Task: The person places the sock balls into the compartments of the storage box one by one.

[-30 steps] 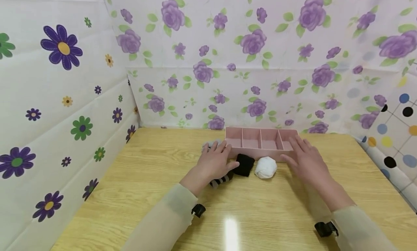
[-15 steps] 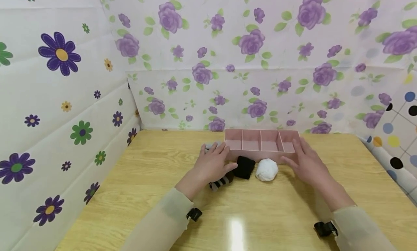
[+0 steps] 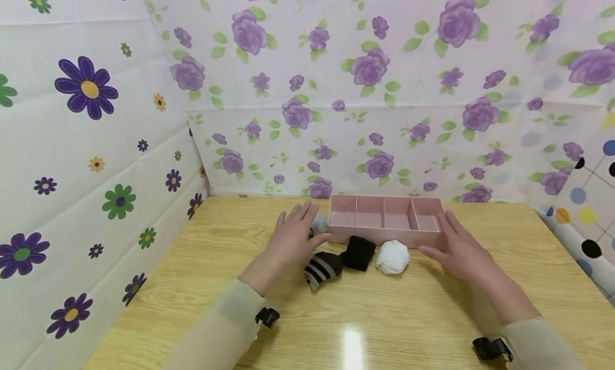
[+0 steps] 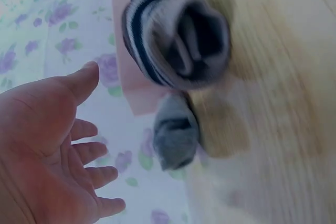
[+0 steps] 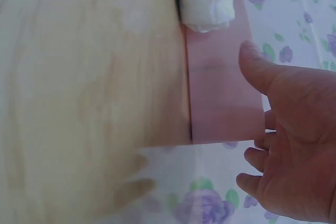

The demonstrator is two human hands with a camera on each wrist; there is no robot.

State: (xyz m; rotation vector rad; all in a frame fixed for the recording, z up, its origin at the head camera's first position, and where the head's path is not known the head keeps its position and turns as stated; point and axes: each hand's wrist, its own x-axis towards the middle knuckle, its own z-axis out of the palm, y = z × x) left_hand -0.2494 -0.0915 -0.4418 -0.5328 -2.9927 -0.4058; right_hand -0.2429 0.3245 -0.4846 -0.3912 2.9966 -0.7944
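A pink box (image 3: 384, 236) with several compartments stands at the back of the table. My right hand (image 3: 463, 251) is at its right end, fingers extended along that side; the right wrist view shows the thumb beside the pink wall (image 5: 223, 98). My left hand (image 3: 288, 239) hovers left of the box with fingers spread, holding nothing. Partly behind it lies a rolled grey sock (image 3: 319, 224). In front of the box sit a brown striped rolled sock (image 3: 323, 268), a folded black sock (image 3: 358, 253) and a white rolled sock (image 3: 393, 257).
The wooden table (image 3: 298, 327) runs back to a flower-patterned cloth (image 3: 269, 119). Another flowered cloth (image 3: 91, 199) borders the left side, and a dotted cloth (image 3: 588, 220) the right.
My left hand has moved left, off the striped sock and away from the box, uncovering both socks there more. The right hand stays at the box's right end.
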